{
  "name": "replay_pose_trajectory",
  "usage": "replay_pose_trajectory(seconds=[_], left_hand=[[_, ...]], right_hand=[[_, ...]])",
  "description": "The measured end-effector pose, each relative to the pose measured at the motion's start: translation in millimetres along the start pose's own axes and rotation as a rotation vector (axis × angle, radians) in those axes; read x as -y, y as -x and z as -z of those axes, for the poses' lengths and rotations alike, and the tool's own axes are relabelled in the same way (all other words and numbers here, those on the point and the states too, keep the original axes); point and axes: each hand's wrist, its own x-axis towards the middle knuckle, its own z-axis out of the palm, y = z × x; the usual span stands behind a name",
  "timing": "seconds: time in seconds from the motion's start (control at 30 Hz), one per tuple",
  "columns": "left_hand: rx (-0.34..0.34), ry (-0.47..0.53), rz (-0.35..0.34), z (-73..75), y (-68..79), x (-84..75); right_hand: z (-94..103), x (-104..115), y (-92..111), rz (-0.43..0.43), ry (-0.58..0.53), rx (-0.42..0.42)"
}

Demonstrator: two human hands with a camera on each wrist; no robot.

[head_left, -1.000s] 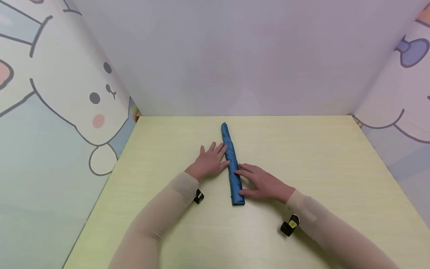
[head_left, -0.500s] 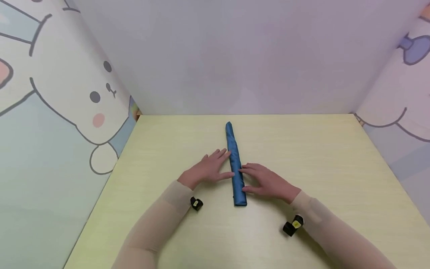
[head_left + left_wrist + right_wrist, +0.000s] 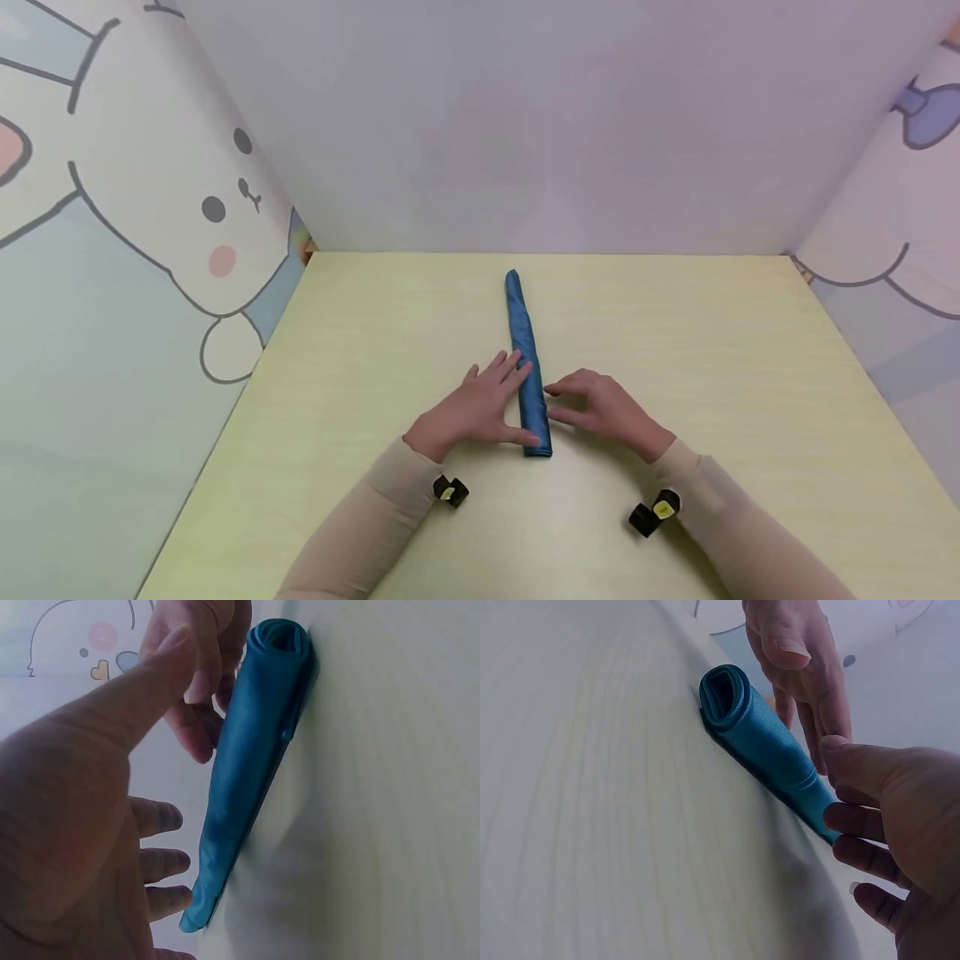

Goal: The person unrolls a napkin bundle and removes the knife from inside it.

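Observation:
A blue satiny cloth, rolled into a long narrow tube (image 3: 520, 312), lies on the table, running away from the person. Its near end shows a spiral of layers in the left wrist view, where the cloth roll (image 3: 240, 765) tapers toward the far end. My left hand (image 3: 480, 408) reaches over the roll from the left with spread fingers, thumb near its close end. On the right side, my right hand (image 3: 607, 412) has relaxed, slightly bent fingers at or beside the roll's edge; contact is unclear. In the right wrist view, nothing is gripped by the right hand (image 3: 922, 817).
The pale wooden table (image 3: 675, 333) extends to a plain light back wall (image 3: 480, 125). A wall with a cartoon rabbit (image 3: 172, 183) stands at the left, and another cartoon-printed wall (image 3: 900, 333) at the right. Each wrist carries a small black camera (image 3: 654, 512).
My left hand has slid toward the near end of the roll, further over it. The right hand has drawn its fingers closer together. The roll has shifted slightly right in view.

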Motion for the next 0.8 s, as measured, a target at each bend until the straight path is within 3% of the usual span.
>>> replay_pose_trajectory(seconds=[0.27, 0.8], left_hand=[[0.009, -0.035, 0.014, -6.1, -4.9, -7.0], [-0.004, -0.112, 0.035, -14.0, -5.9, -10.5]], right_hand=[[-7.0, -5, 0, -0.053, -0.070, 0.010], [-15.0, -1, -2, -0.080, -0.084, -0.027]])
